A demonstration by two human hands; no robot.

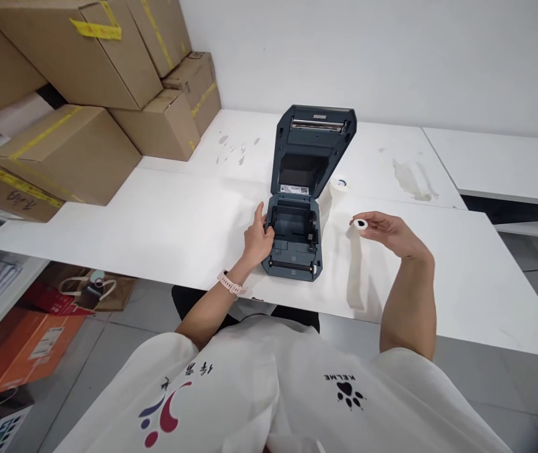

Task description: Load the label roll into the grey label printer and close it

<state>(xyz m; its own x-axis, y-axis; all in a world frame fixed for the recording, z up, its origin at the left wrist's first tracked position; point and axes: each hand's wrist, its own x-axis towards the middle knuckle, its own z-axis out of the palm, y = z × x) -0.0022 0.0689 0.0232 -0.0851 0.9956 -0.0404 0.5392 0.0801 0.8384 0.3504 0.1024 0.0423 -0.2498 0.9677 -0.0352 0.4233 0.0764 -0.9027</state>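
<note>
A dark grey label printer (293, 246) stands on the white table with its lid (314, 142) raised and its inner bay showing. My left hand (257, 240) grips the printer's left side, thumb over the rim and index finger stretched along the edge. To the right of the printer, my right hand (389, 231) pinches a small roll of white label paper (357, 224) with a dark core hole. A pale paper strip (355, 277) runs from that roll toward the table's front edge. Behind the printer's right side lies another white paper roll (340, 185), its loose strip trailing forward.
Cardboard boxes (65, 151) with yellow tape are stacked at the left of the table. A white wall (382, 63) rises behind. Dark stains mark the tabletop (193, 207). An orange box (23, 343) sits low at the left, and a gap splits the surfaces at right.
</note>
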